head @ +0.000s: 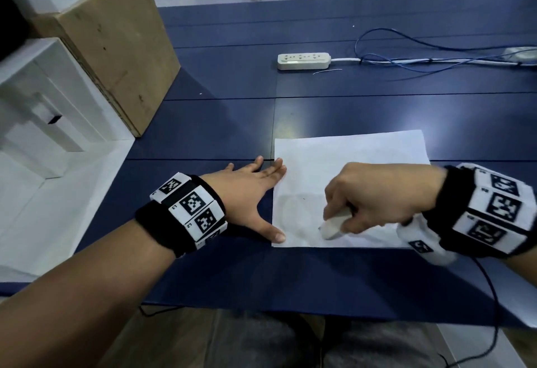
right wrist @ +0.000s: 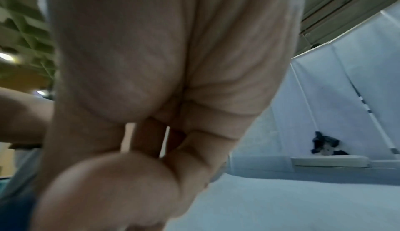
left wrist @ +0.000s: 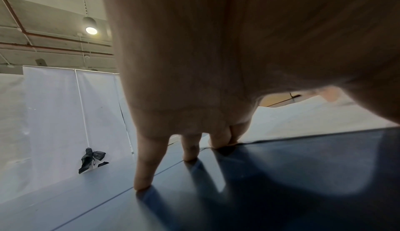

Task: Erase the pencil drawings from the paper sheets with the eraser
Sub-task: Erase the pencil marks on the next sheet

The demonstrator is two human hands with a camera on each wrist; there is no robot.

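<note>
A white paper sheet lies on the blue table, with a faint pencil circle near its lower left corner. My right hand grips a white eraser and holds its tip down on the sheet beside the circle. My left hand lies flat with fingers spread; the thumb and two fingertips rest on the paper's left edge. In the left wrist view the straight fingers press on the table. The right wrist view shows only the curled right hand above the paper; the eraser is hidden there.
A white power strip with blue and white cables lies at the back right. A brown cardboard box and white boxes stand at the left. The table's front edge is close to my body.
</note>
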